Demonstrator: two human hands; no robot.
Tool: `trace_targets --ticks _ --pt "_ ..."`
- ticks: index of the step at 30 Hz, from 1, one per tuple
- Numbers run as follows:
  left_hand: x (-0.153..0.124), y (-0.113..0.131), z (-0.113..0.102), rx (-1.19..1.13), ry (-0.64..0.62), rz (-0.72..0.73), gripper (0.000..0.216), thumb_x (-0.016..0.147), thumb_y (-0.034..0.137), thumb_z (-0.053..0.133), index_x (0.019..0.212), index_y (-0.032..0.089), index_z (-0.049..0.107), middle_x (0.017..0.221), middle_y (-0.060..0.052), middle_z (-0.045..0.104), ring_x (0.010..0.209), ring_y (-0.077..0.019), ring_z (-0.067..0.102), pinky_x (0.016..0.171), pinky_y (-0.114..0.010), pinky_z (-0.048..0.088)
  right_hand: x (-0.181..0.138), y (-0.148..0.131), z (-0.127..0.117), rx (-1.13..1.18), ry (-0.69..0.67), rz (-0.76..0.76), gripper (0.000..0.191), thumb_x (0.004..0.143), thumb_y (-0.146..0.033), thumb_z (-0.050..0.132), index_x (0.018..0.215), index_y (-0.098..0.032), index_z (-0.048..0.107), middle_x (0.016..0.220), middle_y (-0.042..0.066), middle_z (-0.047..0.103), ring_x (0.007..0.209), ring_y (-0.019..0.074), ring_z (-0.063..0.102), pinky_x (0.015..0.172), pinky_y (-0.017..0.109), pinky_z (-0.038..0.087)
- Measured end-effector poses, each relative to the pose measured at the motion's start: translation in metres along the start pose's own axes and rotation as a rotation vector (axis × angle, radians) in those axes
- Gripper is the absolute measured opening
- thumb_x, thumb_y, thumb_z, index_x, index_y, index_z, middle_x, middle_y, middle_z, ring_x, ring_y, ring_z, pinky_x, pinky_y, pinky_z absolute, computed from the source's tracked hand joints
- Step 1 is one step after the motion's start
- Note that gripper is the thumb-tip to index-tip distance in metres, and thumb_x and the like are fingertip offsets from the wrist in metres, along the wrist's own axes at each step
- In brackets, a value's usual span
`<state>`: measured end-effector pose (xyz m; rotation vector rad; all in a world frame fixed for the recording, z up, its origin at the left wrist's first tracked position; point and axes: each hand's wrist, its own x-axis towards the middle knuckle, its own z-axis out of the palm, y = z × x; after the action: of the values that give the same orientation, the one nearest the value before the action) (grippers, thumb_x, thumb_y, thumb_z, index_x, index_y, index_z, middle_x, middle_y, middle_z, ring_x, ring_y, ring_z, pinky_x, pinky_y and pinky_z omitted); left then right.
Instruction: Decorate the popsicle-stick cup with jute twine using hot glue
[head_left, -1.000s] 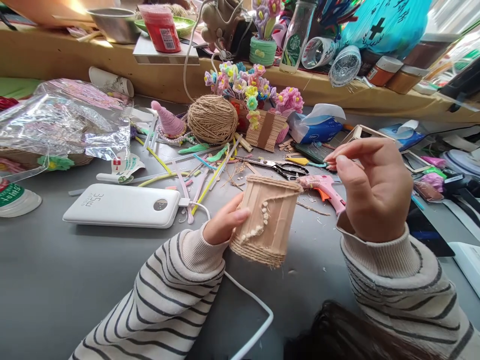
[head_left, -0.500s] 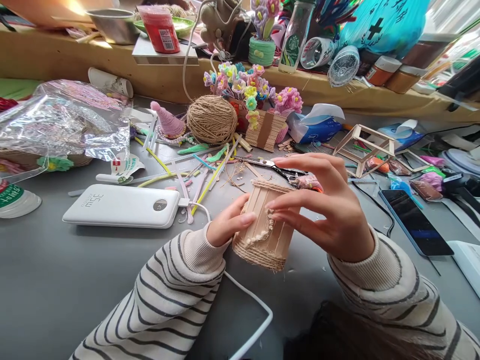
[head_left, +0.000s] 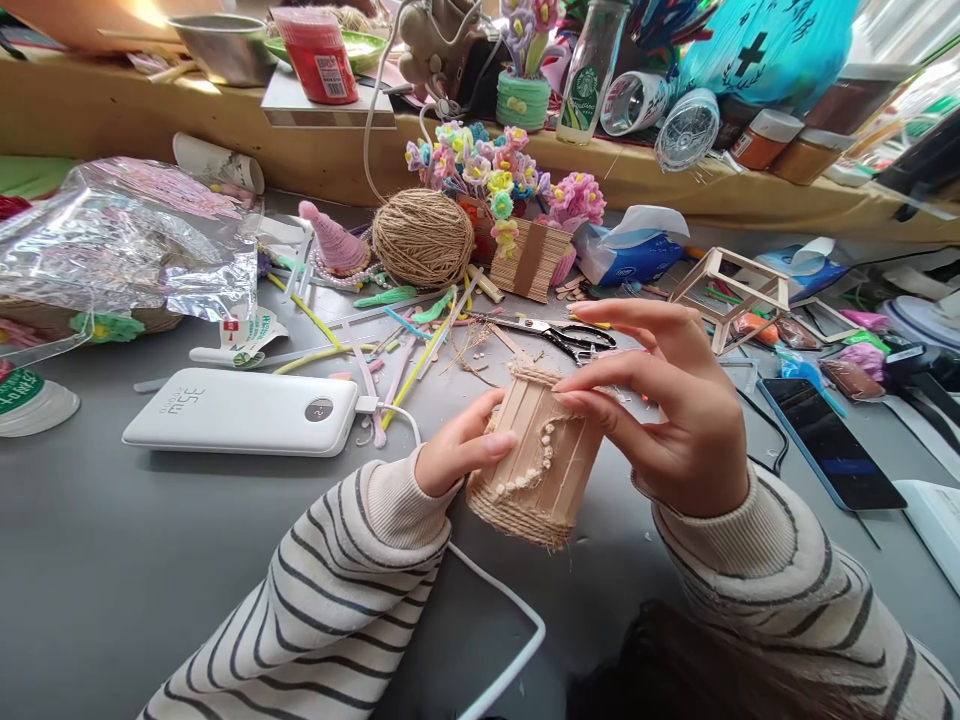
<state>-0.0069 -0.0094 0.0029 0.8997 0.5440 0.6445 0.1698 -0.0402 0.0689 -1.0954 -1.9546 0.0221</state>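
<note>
The left hand (head_left: pixel 459 455) grips a small popsicle-stick cup (head_left: pixel 541 455) from its nine o'clock side, thumb across the front slats and the other fingers hidden behind it. The cup is tilted, its mouth toward one o'clock, with jute twine wound round its rim and base and a curved line of small pale beads glued down its front. It sits near the middle of the view, over the grey table (head_left: pixel 112 560); whether its base touches the table cannot be told. The right hand (head_left: pixel 675 420) comes in from three o'clock, fingers spread and loosely curled, fingertips pressed to the cup's upper edge (what, if anything, they pinch is too small to make out). At twelve o'clock of the cup lie scissors (head_left: pixel 562 335), farther off a ball of jute twine (head_left: pixel 422 238). At nine o'clock rests a white power bank (head_left: pixel 240 412), whose cable runs under the left sleeve.
</note>
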Motion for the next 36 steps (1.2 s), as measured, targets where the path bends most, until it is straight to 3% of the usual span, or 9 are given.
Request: trace_targets --ticks 8,14,21,28,36 --pt "-0.003 -0.002 -0.001 0.113 -0.044 0.033 0.058 0.065 0.043 0.065 0.113 0.017 0.049 0.107 -0.006 0.060 0.102 -0.0260 0.053 0.084 -0.033 0.040 0.001 -0.005 0.004 -0.015 -0.047 -0.005 0.006 0.079 -0.020 0.057 0.076 -0.023 0.062 0.111 0.006 0.057 0.106 0.0221 0.051 0.089 0.042 0.044" --pt "-0.004 0.003 0.011 0.104 -0.134 0.157 0.036 0.077 0.039 0.052 0.104 0.017 0.057 0.097 -0.004 0.064 0.096 -0.0254 0.056 0.084 -0.035 0.040 -0.001 -0.009 0.010 0.059 -0.073 0.028 0.006 0.078 -0.020 0.057 0.076 -0.020 0.062 0.109 0.008 0.057 0.105 0.0220 0.050 0.088 0.041 0.045" --pt "0.000 0.007 0.020 0.041 -0.233 0.229 0.028 0.082 0.028 0.044 0.103 0.016 0.058 0.099 -0.002 0.065 0.100 -0.0232 0.056 0.087 -0.033 0.041 -0.003 -0.012 0.015 0.087 -0.090 0.046 0.006 0.078 -0.020 0.057 0.076 -0.019 0.062 0.109 0.009 0.057 0.103 0.0216 0.051 0.087 0.041 0.046" --pt "0.000 0.002 0.009 0.123 -0.182 0.124 0.043 0.076 0.037 0.053 0.111 0.012 0.048 0.111 -0.011 0.058 0.111 -0.0320 0.048 0.095 -0.048 0.035 -0.004 -0.013 0.016 0.084 -0.086 0.044 0.006 0.078 -0.019 0.057 0.076 -0.017 0.063 0.109 0.010 0.058 0.102 0.0208 0.051 0.087 0.039 0.045" --pt "0.003 -0.004 0.000 0.153 -0.198 0.115 0.052 0.076 0.040 0.053 0.119 0.013 0.041 0.118 -0.012 0.053 0.113 -0.0320 0.046 0.096 -0.049 0.033 -0.003 -0.013 0.017 0.089 -0.079 0.038 0.006 0.078 -0.019 0.057 0.076 -0.017 0.063 0.108 0.010 0.058 0.101 0.0199 0.052 0.087 0.038 0.045"
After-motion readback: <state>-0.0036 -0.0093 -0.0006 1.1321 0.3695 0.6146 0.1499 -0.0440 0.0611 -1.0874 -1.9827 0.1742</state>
